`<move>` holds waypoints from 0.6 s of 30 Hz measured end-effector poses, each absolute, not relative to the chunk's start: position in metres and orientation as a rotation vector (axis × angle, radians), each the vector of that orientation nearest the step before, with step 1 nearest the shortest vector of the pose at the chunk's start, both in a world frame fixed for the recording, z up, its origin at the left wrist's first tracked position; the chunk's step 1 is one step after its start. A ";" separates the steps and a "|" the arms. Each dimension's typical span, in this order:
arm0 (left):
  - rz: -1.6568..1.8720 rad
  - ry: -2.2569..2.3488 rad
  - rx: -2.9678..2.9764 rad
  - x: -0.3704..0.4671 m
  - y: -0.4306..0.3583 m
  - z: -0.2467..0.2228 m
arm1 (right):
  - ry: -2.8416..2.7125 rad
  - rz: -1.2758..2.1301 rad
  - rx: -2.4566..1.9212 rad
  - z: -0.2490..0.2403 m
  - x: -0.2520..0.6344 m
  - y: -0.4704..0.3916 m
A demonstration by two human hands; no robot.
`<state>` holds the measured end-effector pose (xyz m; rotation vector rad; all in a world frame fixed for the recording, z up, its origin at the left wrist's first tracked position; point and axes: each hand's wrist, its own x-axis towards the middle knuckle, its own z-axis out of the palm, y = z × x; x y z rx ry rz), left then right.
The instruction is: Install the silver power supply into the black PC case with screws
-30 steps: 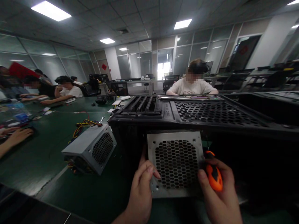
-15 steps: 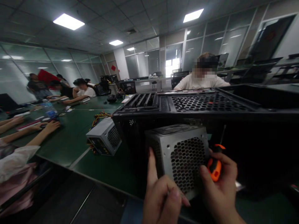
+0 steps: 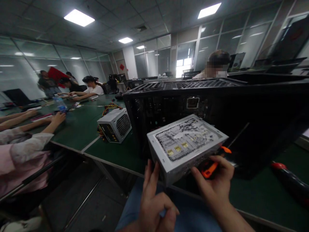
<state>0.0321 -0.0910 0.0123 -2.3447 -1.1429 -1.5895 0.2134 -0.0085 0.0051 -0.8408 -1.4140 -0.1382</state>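
Observation:
A grey computer power supply [image 3: 185, 141] is held tilted in front of the case, its worn label facing up. My left hand [image 3: 156, 199] supports its near left side with two outstretched fingers, the thumb and other fingers curled. My right hand [image 3: 217, 187] grips its right end and also has an orange and black screwdriver [image 3: 209, 170] in its fingers, the shaft pointing up and away. Behind stands a black computer case [image 3: 241, 106] with its side open; a motherboard [image 3: 166, 109] shows dimly inside.
Another power supply [image 3: 116, 125] with coloured cables stands left of the case on the green table [image 3: 74, 129]. A red and black tool [image 3: 292, 180] lies at the right. A co-worker's hand [image 3: 58, 119] is at the left, near a water bottle [image 3: 60, 104]. Another person sits behind the case.
The power supply has come lower and out from the case, turning so its label faces up instead of its grille facing me. The motherboard behind it is now exposed. My view has tilted downward.

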 end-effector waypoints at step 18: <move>-2.479 -0.713 -1.723 0.043 -0.001 0.106 | -1.476 -0.127 -0.792 0.030 0.203 -0.014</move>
